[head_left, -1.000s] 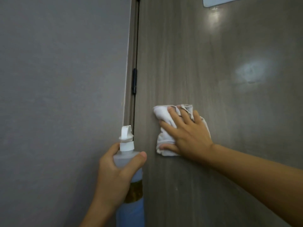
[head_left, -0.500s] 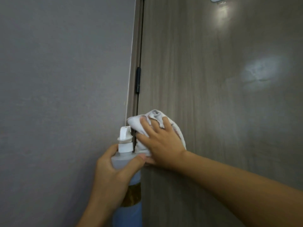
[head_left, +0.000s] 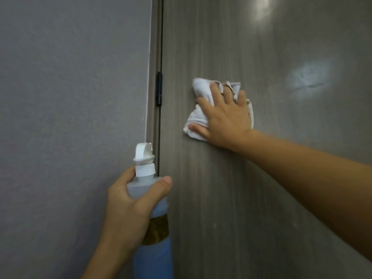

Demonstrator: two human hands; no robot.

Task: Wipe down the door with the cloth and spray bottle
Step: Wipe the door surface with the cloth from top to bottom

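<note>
My right hand [head_left: 223,119] presses the bunched white cloth [head_left: 198,88] flat on the grey door [head_left: 261,188], right of the black hinge [head_left: 159,88]. My left hand [head_left: 128,208] grips the spray bottle [head_left: 158,228] upright by the door edge, nozzle up. There's a pale patch on the door at right, maybe glare. The grey wall [head_left: 70,97] is at left.

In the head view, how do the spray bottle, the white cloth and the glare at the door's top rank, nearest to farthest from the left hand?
1. Spray bottle: gripped by the left hand, bottom centre.
2. White cloth: higher, to the right, under the right hand.
3. Glare: top of the door, upper right.
</note>
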